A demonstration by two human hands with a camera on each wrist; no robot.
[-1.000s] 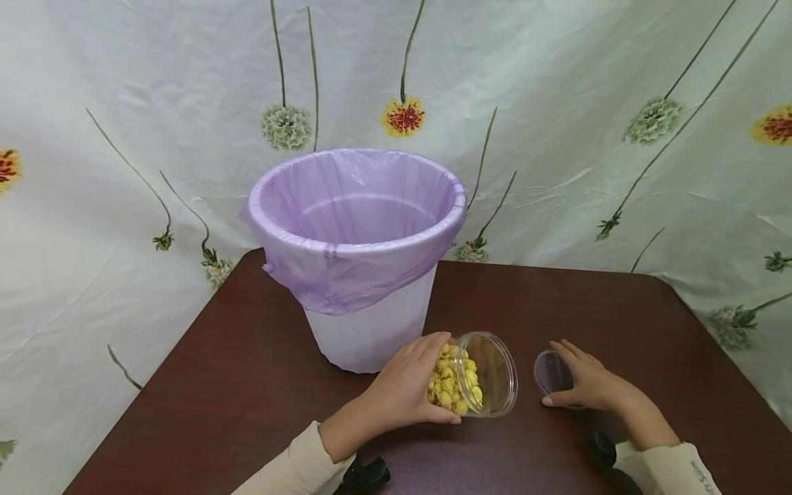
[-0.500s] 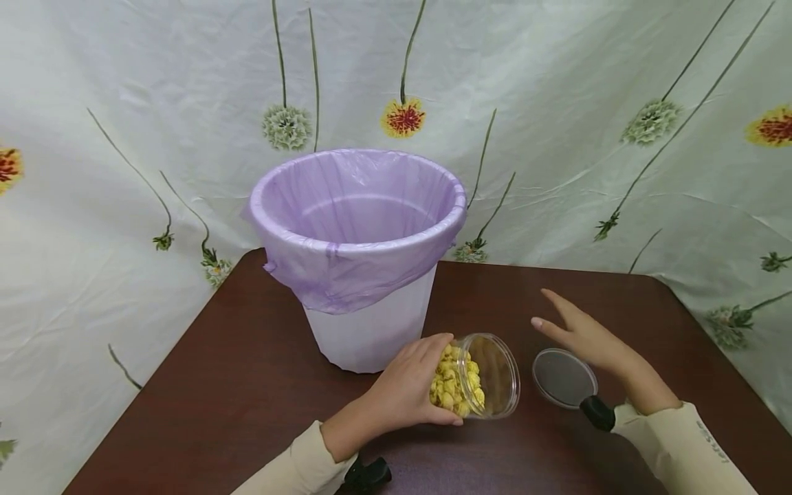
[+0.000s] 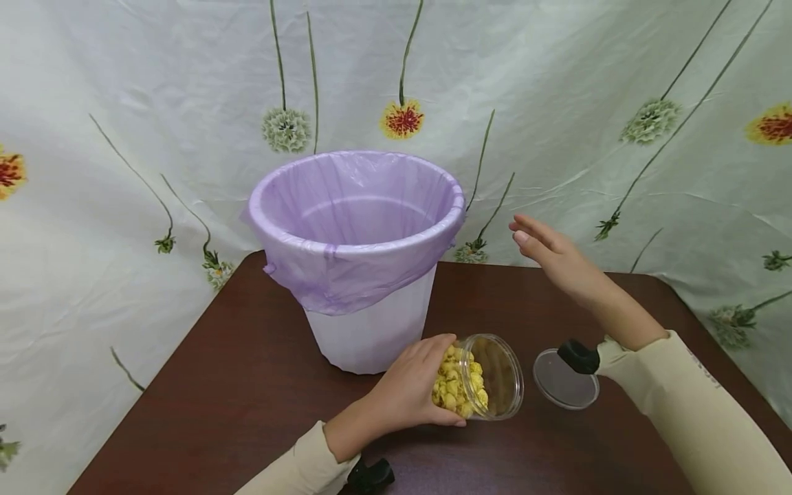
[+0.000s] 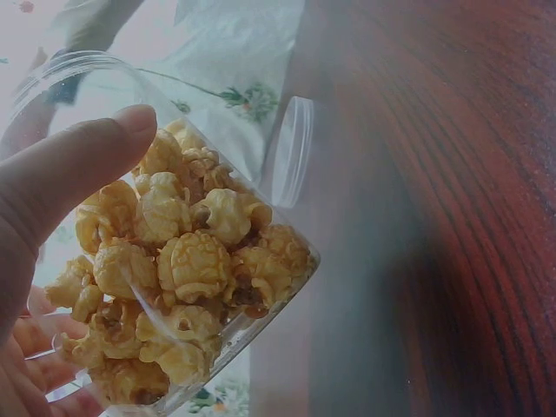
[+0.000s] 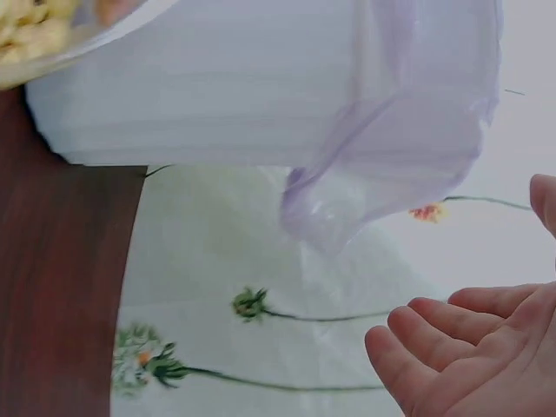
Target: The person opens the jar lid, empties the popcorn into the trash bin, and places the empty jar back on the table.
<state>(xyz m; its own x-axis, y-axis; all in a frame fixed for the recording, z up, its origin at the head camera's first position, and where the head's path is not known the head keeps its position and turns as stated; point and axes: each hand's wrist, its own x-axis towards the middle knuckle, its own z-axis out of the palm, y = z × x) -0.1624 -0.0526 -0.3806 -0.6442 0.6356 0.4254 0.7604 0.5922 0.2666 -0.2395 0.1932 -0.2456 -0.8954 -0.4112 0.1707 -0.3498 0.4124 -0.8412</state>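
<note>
My left hand (image 3: 405, 388) grips a clear plastic jar (image 3: 502, 378) around its side, tilted with its open mouth to the right. Yellow popcorn (image 4: 195, 261) fills much of the jar, and in the left wrist view my thumb lies across the near wall. My right hand (image 3: 559, 258) is raised over the back right of the table, holding nothing, its fingers extended in the right wrist view. Below the right forearm a round clear lid (image 3: 566, 385) lies flat on the table, partly overlapped by the black wrist strap piece.
A white bin (image 3: 371, 337) with a purple bag (image 3: 346, 282) folded over its rim stands behind the left hand. The dark brown table (image 3: 247, 412) reaches back to a flowered cloth (image 3: 557, 137) hanging behind it.
My right hand has let go of the lid, leaving it on the table, and has risen up and back toward the bin's right side. The left hand and jar have barely moved.
</note>
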